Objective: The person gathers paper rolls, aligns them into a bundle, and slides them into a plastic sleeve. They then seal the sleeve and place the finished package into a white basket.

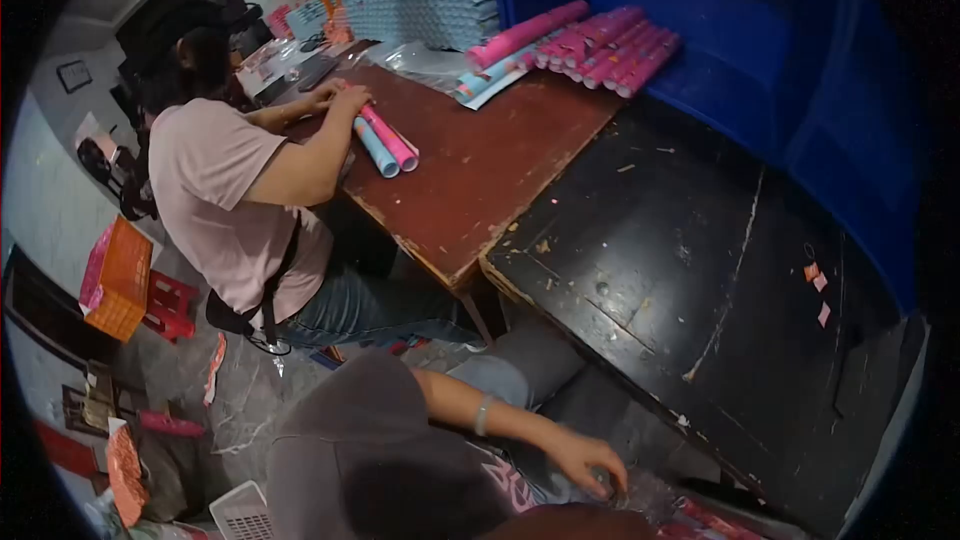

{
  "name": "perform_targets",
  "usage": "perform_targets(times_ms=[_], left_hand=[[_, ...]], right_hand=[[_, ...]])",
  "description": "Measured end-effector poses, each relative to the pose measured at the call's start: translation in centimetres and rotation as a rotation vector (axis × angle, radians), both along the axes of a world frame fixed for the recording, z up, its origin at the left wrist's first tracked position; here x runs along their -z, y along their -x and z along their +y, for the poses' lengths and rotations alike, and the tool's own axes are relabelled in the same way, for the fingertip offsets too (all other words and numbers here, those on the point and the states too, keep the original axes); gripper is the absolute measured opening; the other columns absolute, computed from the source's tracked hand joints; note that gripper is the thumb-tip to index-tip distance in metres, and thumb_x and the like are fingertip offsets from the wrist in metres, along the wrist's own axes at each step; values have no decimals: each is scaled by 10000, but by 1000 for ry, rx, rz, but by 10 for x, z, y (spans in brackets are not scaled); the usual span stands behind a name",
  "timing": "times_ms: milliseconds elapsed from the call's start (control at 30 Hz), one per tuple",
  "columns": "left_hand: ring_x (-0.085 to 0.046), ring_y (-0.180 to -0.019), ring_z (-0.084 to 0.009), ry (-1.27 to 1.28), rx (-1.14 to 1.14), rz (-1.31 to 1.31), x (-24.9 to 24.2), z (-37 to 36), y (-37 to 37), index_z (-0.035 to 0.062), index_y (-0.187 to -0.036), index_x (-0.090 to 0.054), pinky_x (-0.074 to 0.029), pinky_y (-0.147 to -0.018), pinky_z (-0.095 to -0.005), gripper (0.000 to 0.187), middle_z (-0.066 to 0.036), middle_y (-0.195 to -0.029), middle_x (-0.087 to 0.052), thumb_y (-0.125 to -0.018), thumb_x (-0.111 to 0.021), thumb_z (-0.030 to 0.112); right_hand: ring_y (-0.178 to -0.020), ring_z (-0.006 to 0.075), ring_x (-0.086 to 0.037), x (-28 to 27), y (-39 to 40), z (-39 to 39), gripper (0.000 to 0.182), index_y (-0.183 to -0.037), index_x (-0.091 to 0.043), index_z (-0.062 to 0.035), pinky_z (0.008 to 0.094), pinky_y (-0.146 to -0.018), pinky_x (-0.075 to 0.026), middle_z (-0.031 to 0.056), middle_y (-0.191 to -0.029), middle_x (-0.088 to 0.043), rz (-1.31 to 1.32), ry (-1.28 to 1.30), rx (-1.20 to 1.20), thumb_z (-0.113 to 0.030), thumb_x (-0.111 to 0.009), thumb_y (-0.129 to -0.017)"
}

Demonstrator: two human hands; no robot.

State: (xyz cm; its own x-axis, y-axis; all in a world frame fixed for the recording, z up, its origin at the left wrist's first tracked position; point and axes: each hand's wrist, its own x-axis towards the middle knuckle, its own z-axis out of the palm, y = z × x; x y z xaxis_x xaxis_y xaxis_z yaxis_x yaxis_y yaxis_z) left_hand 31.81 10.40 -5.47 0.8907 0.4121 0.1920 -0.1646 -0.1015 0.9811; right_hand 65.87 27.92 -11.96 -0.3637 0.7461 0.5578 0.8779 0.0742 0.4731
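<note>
My left hand (pixel 590 465), with a pale bracelet on its wrist, hangs low beside the black table's front edge. Its fingers are apart and loosely curved, and I see nothing held in them. Just right of it, at the bottom edge, lie red and pink items in clear plastic (pixel 700 522), partly cut off. My right hand is out of view. At the brown table (pixel 470 180), a co-worker's hands (pixel 345 97) are on a pink roll (pixel 392 140) that lies alongside a light-blue roll (pixel 376 148).
A black worktable (pixel 640 220) with paper scraps (pixel 822 282) stands before me, a blue panel (pixel 720 40) behind it. Pink rolls (pixel 600 45) are piled at the brown table's far end, near stacked packs (pixel 420 0). Left on the floor are a red stool (pixel 170 305) and orange basket (pixel 122 280).
</note>
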Motion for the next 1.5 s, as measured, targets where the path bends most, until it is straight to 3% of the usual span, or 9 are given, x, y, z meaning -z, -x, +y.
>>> perform_targets(times_ms=[233, 400, 467, 567, 733, 867, 1033, 1267, 1500], left_hand=[[-563, -1135, -254, -158, -581, -29, -87, -31, 200, 47, -1267, -546, -459, -930, -384, 357, -121, -1232, -593, -917, -597, 96], [-636, -969, -239, -677, -1249, -145, -121, -51, 271, 1, -1113, -618, -490, -839, -333, 243, -117, -1048, -666, -871, -614, -2], [-639, -925, -213, -544, -1383, -357, -114, -56, 280, -19, -1073, -620, -502, -812, -319, 193, -122, -1015, -654, -889, -564, -42], [-626, -947, -203, -398, -1402, -608, -105, -61, 283, -31, -1075, -605, -499, -837, -319, 187, -125, -1009, -636, -907, -526, -56], [-610, -987, -206, -422, -1457, -634, -97, -74, 290, -34, -1092, -592, -483, -864, -322, 199, -129, -1010, -634, -905, -527, -54], [-613, -963, -213, -405, -1514, -635, -91, -84, 297, -38, -1075, -594, -480, -857, -317, 194, -141, -1009, -636, -891, -538, -61], [-616, -955, -221, -401, -1626, -613, -90, -96, 311, -53, -1047, -596, -477, -857, -313, 188, -163, -1001, -632, -874, -530, -83], [-617, -951, -213, -390, -1660, -659, -83, -94, 319, -55, -1044, -587, -474, -864, -310, 176, -162, -1006, -627, -878, -530, -72], [-614, -976, -210, -415, -1629, -571, -96, -87, 312, -43, -1058, -594, -471, -882, -316, 190, -150, -1013, -636, -877, -541, -68]], right_hand=[[-1202, 348, -459, -129, 157, -47, 448, -1324, -426, -48, 466, -983, -392, 192, -1322, -455, 396, 153, -576, -128, -512, -892], [-1186, 350, -468, -211, 268, -98, 459, -1291, -456, -34, 462, -970, -396, 199, -1329, -445, 563, 345, -962, -157, -581, -867], [-1180, 351, -472, -233, 304, -112, 465, -1277, -468, -28, 460, -965, -397, 201, -1332, -441, 625, 451, -1094, -169, -609, -857], [-1214, 367, -448, -273, 372, -108, 580, -1286, -455, -9, 428, -1002, -365, 214, -1339, -432, 645, 619, -1196, -130, -702, -775], [-1266, 437, -381, -276, 544, -50, 783, -1363, -341, 33, 481, -1034, -338, 293, -1392, -354, 380, 539, -1264, -355, -707, -790], [-1244, 392, -437, -255, 652, -38, 1055, -1394, -265, 55, 464, -976, -412, 271, -1359, -412, 225, 649, -929, -566, -730, -679], [-1075, 324, -580, -252, 706, -43, 1131, -1418, -207, 59, 409, -862, -505, 198, -1171, -572, 169, 866, -697, -540, -777, -647], [-956, 352, -602, -219, 703, -32, 463, -1008, -546, 3, 432, -827, -504, 205, -1018, -608, 261, 671, -975, -355, -704, -762], [-967, 364, -598, -219, 697, -24, 466, -1052, -546, -7, 448, -830, -494, 205, -1018, -609, 278, 715, -953, -334, -704, -760]])
